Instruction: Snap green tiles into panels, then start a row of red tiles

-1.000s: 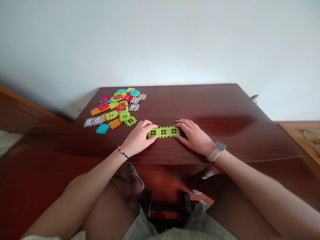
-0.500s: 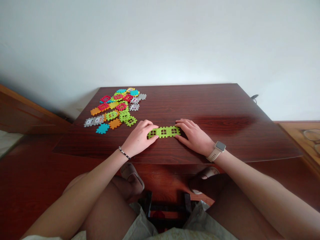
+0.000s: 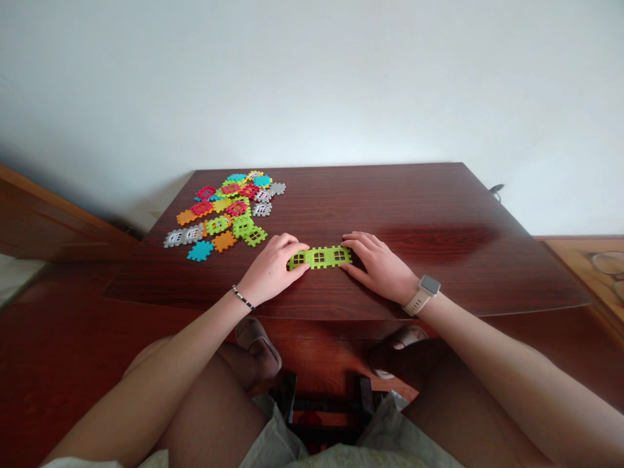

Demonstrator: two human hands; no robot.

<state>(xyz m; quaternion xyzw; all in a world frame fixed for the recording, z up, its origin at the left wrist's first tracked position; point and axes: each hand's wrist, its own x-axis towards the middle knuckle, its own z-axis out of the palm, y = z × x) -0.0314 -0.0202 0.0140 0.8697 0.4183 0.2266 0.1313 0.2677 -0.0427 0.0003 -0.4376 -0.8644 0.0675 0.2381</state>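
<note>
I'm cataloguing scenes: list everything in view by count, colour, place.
table: one, dark brown, centre
window tiles: three, green, row near table's front
tile pile: many, multicoloured, table's left
wall: one, white, behind table
panel: one, brown, left edge
ledge: one, tan, right edge
unclear object: one, black, right of table
floor: one, red, below
sandals: two, beige, on floor
frame: one, black, bottom
clothing: uncounted, pale, bottom
bracelet: one, black-and-white, left wrist
watch: one, beige, right wrist
legs: two, bottom
left hand: one, row's left end
right hand: one, row's right end

Dark wood-grain table [image 3: 404, 201]; left: colourful toothed tiles [image 3: 221, 205]; front centre: green tile strip [image 3: 328, 258]
</note>
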